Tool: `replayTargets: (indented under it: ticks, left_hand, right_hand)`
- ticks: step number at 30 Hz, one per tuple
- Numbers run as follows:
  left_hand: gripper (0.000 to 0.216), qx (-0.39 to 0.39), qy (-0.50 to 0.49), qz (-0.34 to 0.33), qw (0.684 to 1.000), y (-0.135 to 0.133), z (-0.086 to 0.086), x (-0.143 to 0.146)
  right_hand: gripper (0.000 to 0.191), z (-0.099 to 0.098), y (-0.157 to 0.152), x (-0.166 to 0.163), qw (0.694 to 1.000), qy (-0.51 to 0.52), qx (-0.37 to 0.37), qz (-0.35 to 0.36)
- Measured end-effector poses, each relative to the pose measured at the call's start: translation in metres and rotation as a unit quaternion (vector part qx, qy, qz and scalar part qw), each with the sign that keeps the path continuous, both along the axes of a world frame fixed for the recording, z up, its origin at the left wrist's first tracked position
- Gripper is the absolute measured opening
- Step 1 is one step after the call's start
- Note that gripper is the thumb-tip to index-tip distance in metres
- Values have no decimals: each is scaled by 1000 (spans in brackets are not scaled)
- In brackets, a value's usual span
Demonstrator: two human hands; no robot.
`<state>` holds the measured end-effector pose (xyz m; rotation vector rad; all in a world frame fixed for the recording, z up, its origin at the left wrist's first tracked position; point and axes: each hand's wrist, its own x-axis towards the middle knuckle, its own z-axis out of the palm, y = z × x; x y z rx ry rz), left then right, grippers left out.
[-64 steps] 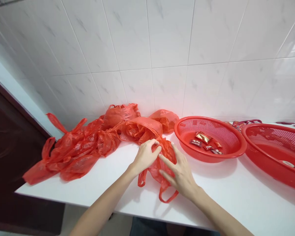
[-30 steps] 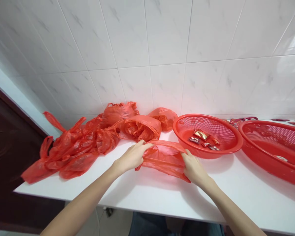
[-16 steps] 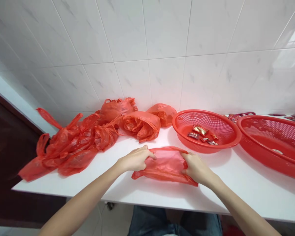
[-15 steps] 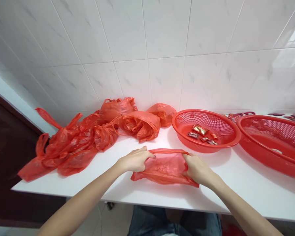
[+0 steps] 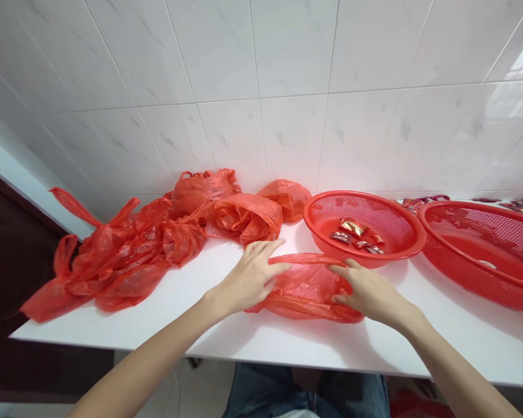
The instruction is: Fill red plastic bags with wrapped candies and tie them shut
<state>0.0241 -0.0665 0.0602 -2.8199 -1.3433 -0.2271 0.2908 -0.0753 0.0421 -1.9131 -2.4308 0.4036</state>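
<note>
A thin red plastic bag (image 5: 307, 284) lies on the white table in front of me, its mouth spread wide towards me. At its left side is my left hand (image 5: 253, 276), fingers stretched out and apart, with the thumb reaching over the bag's opening. My right hand (image 5: 368, 290) touches the right side of the mouth, its fingers extended and the thumb held away from them. Neither hand is closed round the plastic. Beyond the bag stands a red mesh basket (image 5: 320, 235) with several small wrapped sweets (image 5: 353, 227) in it.
Several filled red bags (image 5: 131, 249) are heaped on the left, with more crumpled bags (image 5: 248, 217) along the tiled wall (image 5: 226, 139). A larger red basket (image 5: 470, 261) stands on the right. The table's front edge (image 5: 314, 367) runs just before my legs.
Both hands have loosened from a grip on the bag's rim to spread fingers. The bag has shifted slightly right and its mouth is wider. My left hand has moved up a little.
</note>
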Motion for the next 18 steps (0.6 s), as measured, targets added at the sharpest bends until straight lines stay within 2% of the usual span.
replayTargets:
  ticks: [3,5,7,9,10,13,18]
  left_hand:
    - [36,-15,-4,-50,999,-7,-1,9]
    - [34,-56,30,-57,996,-8,-5,16]
    - [34,-94,65,-54,992,-8,-11,22]
    - [31,-119,88,-58,987,-8,-17,25]
    - [27,-127,95,-58,986,-7,-21,25]
    - [15,-138,117,-36,983,-5,-27,21]
    - [31,-155,137,14,978,1,-29,13]
  right_hand:
    - [47,2,-7,-1,993,29,103,41]
    - [38,-1,-12,-6,975,60,177,120]
    - [35,-5,-15,-14,952,77,206,213]
    - [28,-11,-15,-20,945,54,182,266]
    - [23,-13,-15,-22,950,31,157,269]
    - [15,-17,-12,-21,970,-38,71,229]
    - [15,-16,-9,-7,983,-86,-6,162]
